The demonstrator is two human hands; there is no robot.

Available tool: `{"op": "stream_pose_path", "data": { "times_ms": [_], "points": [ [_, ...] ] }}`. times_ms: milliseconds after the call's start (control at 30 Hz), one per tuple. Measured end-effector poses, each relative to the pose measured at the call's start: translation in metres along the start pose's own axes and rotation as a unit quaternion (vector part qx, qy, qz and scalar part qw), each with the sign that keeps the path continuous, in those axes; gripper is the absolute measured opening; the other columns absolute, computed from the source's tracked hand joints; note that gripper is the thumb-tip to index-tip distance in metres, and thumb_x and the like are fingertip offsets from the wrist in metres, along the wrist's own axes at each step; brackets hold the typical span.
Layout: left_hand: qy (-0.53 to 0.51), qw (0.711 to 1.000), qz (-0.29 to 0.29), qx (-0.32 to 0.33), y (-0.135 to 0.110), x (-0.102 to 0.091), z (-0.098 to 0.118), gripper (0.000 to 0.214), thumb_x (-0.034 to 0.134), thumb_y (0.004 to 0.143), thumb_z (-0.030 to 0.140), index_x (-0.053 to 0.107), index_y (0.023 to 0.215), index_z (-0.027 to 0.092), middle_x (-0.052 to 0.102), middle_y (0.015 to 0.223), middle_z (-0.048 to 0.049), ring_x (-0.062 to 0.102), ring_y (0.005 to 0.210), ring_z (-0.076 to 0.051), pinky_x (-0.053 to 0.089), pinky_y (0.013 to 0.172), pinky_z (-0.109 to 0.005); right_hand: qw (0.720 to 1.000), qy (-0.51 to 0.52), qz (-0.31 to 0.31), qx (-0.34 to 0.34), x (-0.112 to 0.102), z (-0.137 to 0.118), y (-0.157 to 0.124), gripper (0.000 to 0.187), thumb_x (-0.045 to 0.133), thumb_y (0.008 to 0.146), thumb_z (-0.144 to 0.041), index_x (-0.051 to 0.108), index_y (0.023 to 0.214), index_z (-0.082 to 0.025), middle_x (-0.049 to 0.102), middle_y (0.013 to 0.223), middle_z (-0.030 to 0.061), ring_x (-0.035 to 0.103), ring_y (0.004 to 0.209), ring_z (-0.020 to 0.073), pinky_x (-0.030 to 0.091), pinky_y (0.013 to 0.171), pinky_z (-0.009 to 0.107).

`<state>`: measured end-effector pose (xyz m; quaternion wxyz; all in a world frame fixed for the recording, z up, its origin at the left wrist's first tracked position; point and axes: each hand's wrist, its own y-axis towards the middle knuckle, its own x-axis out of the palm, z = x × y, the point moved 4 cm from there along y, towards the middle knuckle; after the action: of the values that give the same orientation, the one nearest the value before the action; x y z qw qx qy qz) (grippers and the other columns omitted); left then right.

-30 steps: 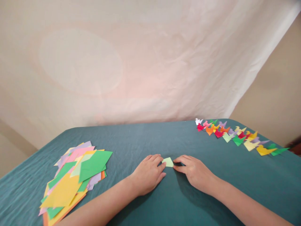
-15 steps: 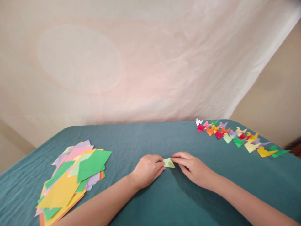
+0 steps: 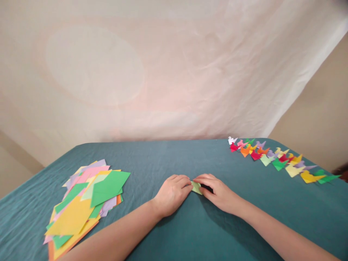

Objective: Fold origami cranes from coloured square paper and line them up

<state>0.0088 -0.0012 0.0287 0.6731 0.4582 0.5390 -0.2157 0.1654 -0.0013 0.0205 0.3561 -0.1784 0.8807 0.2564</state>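
Observation:
A small, partly folded piece of light green paper (image 3: 196,187) lies on the teal tablecloth (image 3: 174,232) in the middle of the table. My left hand (image 3: 172,193) rests palm down to its left, fingertips pressed on the paper's left edge. From the right, my right hand (image 3: 218,192) pinches the paper's right side with its fingers curled over it. Both hands cover most of the piece.
A loose pile of coloured paper squares (image 3: 84,197) lies at the left of the table. A row of several folded paper birds (image 3: 274,159) in mixed colours runs along the far right edge. A pale cloth backdrop (image 3: 163,72) hangs behind the table.
Both hands have drawn closer together over the green paper, and the right fingers have closed over its right side, hiding more of it.

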Motion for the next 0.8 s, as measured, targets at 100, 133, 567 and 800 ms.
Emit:
{"op": "stream_pose_path", "data": {
  "times_ms": [100, 133, 567, 800],
  "points": [
    [0.008, 1.0, 0.0, -0.005, 0.0, -0.0003, -0.0003, 0.018, 0.043, 0.092, 0.022, 0.06, 0.1, 0.018, 0.062, 0.096, -0.0044, 0.054, 0.1, -0.018, 0.044, 0.085, -0.033, 1.0, 0.012, 0.016, 0.007, -0.0013, -0.001, 0.0002, 0.032, 0.05, 0.084, -0.012, 0.061, 0.111, -0.023, 0.063, 0.098, 0.0054, 0.057, 0.093, 0.0177, 0.046, 0.084, 0.033],
    [0.01, 1.0, 0.001, -0.007, 0.0, -0.0003, -0.0006, 0.019, 0.043, 0.092, 0.022, 0.06, 0.1, 0.018, 0.062, 0.096, -0.0044, 0.054, 0.1, -0.018, 0.043, 0.085, -0.033, 1.0, 0.017, 0.022, 0.013, -0.0015, -0.0012, 0.0003, 0.03, 0.05, 0.084, -0.013, 0.062, 0.109, -0.023, 0.064, 0.096, 0.005, 0.058, 0.091, 0.0172, 0.046, 0.082, 0.032],
    [-0.018, 0.999, 0.001, -0.03, -0.0004, 0.0013, -0.0056, 0.018, 0.046, 0.09, 0.022, 0.064, 0.095, 0.021, 0.063, 0.093, -0.0034, 0.056, 0.091, -0.017, 0.043, 0.078, -0.031, 0.992, 0.085, 0.075, 0.048, -0.0028, 0.0022, -0.004, 0.028, 0.045, 0.085, -0.013, 0.067, 0.1, -0.021, 0.066, 0.09, 0.0043, 0.061, 0.081, 0.0148, 0.049, 0.075, 0.028],
    [-0.025, 0.999, -0.002, -0.029, 0.0, -0.0022, -0.0058, 0.021, 0.043, 0.091, 0.023, 0.064, 0.094, 0.021, 0.062, 0.09, -0.0035, 0.056, 0.088, -0.016, 0.042, 0.076, -0.03, 0.994, 0.098, 0.047, 0.015, -0.0019, 0.0036, -0.0044, 0.037, 0.039, 0.079, -0.004, 0.068, 0.096, -0.021, 0.065, 0.096, 0.0049, 0.061, 0.085, 0.0149, 0.051, 0.077, 0.029]
  ]
}}
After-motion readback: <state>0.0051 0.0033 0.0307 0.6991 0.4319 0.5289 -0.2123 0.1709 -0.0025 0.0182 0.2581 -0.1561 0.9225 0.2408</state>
